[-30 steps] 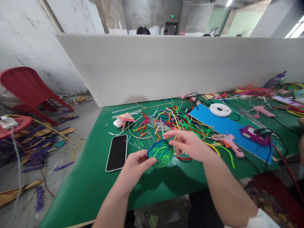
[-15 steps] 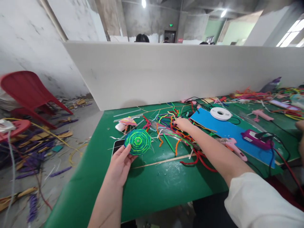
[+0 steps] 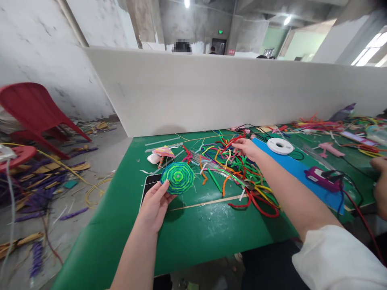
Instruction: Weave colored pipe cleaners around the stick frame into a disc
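My left hand [image 3: 155,203] pinches the near edge of a round blue-and-green ringed disc [image 3: 177,177], which looks made of wound pipe cleaners. Thin spokes stick out around its rim. The disc is held tilted above the table, partly over a dark phone-like slab [image 3: 150,183]. My right hand [image 3: 246,148] hovers at the back of a loose pile of coloured pipe cleaners [image 3: 242,165], its fingers stretched out and a little apart. A red pipe cleaner [image 3: 227,147] lies right by its fingertips; whether they touch it I cannot tell.
Behind the disc are a small pink-and-yellow umbrella-like piece [image 3: 163,152] and a white case [image 3: 154,158]. A white ribbon spool [image 3: 279,146], a blue board [image 3: 298,175], a purple power strip [image 3: 323,178] and a pink glue gun [image 3: 331,149] lie right. Another person's hand [image 3: 379,173] shows at the right edge.
My right hand has lifted out of the pile, shifting up and right, and its fingers have spread. A red pipe cleaner now shows by them. The left hand still holds the disc.
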`<state>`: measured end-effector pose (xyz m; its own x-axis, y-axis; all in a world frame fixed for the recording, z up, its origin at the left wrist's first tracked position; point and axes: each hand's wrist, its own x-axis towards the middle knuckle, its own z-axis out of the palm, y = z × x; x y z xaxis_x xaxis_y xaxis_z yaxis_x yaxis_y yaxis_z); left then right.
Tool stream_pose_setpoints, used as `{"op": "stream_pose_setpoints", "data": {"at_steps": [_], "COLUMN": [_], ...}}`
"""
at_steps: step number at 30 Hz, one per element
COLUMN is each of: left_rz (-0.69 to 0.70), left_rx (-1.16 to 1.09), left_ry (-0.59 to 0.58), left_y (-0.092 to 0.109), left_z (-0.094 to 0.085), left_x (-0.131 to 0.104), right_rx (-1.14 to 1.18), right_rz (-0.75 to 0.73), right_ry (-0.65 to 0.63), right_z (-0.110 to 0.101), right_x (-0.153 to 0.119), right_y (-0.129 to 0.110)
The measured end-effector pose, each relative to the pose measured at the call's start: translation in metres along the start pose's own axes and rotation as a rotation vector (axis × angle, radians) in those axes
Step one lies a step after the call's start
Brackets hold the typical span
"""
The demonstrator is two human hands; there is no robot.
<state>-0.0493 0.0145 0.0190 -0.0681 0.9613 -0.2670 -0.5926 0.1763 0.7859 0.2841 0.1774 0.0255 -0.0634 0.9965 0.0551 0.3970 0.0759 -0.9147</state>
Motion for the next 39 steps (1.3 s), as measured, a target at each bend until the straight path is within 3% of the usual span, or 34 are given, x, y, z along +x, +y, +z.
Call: {"op": "stream_pose_setpoints", "data": {"at_steps": [4,9,14,16,24,34,36,39], "left_rz": [-0.01,-0.025,-0.005,0.004,-0.027,0.014,0.012,-0.007], "left_rx": [-0.006,-0.017,-0.044,-0.067,-0.197,-0.292,-0.313,-0.372], "left_ry": [0.001,0.012,-0.004,-0.017,-0.055,-0.205,-0.19,-0.038], "left_y": [0.0,0.0,0.0,-0.001,-0.002,0.007,0.011,0.017], "left_z": [0.0,-0.001,-0.002,-0.001,-0.004,-0.012,-0.013,-0.014], "left_x": [-0.001,-0.001,0.001,0.001,0.003,-0.004,-0.006,-0.006], "right_rx": [0.081,-0.001,-0.419,-0.598,-0.737,-0.794,-0.803,-0.813], "right_rz": [0.039,0.115,0.171,0.163,0.005,-0.125,-0.122,-0.106], "right_ry": [-0.042,-0.237,-0.63,-0.697,-0.352,-0.028,0.026,0.069], "right_z": [0.001,0.006,0.005,0.007,0.034,0.057,0.054,0.048], "right_x": [-0.008,-0.021,-0.024,-0.021,0.001,0.046,0.053,0.062], "right_y": [-0.006,-0.01,-0.016,-0.019,-0.022,0.001,0.006,0.014]}}
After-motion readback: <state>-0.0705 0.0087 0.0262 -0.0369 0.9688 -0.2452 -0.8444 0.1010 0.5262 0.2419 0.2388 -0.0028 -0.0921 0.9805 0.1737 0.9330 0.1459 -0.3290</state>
